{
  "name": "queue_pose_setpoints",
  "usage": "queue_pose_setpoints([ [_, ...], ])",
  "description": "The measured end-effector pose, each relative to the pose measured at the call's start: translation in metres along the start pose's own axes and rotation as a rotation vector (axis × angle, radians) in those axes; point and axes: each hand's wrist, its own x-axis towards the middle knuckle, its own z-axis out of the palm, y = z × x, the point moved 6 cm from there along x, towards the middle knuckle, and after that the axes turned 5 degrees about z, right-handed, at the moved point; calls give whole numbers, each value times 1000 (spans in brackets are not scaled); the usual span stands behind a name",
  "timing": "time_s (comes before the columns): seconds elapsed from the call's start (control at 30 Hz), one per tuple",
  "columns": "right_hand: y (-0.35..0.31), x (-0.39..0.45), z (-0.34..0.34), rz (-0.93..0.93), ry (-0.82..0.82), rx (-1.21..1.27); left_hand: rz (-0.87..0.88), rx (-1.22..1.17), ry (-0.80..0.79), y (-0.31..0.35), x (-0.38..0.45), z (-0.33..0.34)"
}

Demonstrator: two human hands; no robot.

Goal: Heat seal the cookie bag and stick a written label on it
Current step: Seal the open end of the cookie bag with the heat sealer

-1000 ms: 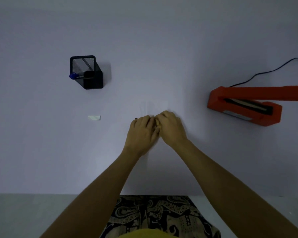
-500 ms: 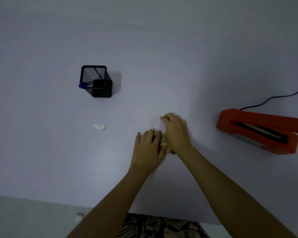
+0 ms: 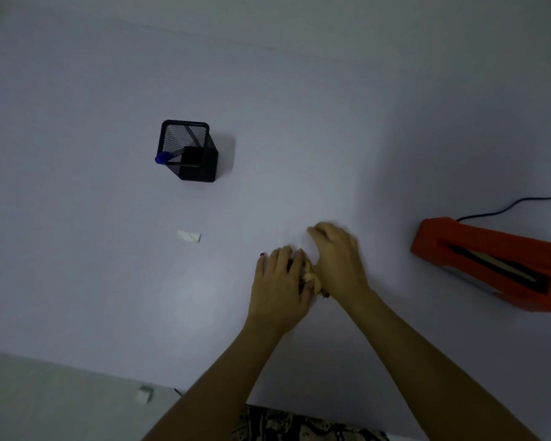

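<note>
White table (image 3: 268, 106) in dim light, both hands pressed together over a cookie bag

Head view: the left hand (image 3: 279, 289) lies palm down, fingers curled on the cookie bag (image 3: 312, 278), which shows only as pale lumps between the hands; the right hand (image 3: 339, 259) covers its far side, grip unclear. A black mesh pen holder (image 3: 188, 151) and small label (image 3: 189, 236) lie left; the orange heat sealer (image 3: 490, 262) sits right

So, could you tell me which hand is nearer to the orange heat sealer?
The right hand. It lies just left of the heat sealer across bare table, while the left hand sits beyond it, farther away.
</note>
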Motion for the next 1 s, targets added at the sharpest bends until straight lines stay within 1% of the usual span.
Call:
queue_pose_setpoints([
  [0.13,-2,20,-10,10,6,47,9,14,-19,1,0,0],
  [0.23,-2,1,-11,-62,41,27,-1,12,-19,2,1,0],
  [0.37,1,-26,3,-136,-41,-17,0,-5,-3,2,0,0],
  [0.47,2,-10,1,-134,-6,-73,0,1,0,1,0,0],
  [0.57,-4,9,-6,-107,-1,-57,-5,0,5,2,-1,-1],
  [0.73,-4,5,4,-323,-16,-68,-15,-17,0,2,-1,-1],
  [0.77,2,7,4,-318,-23,-64,-16,-18,-4,1,-1,-1],
  [0.87,15,21,-2,-201,-29,-100,-13,-12,-6,1,-1,0],
  [0.9,15,24,-4,-196,-33,-114,-12,-10,-7,0,-1,0],
  [0.93,12,26,-5,-226,-40,-126,-12,-8,-7,1,-2,-1],
  [1.0,1,23,2,-363,-99,-184,-12,-8,-3,1,-2,-1],
])
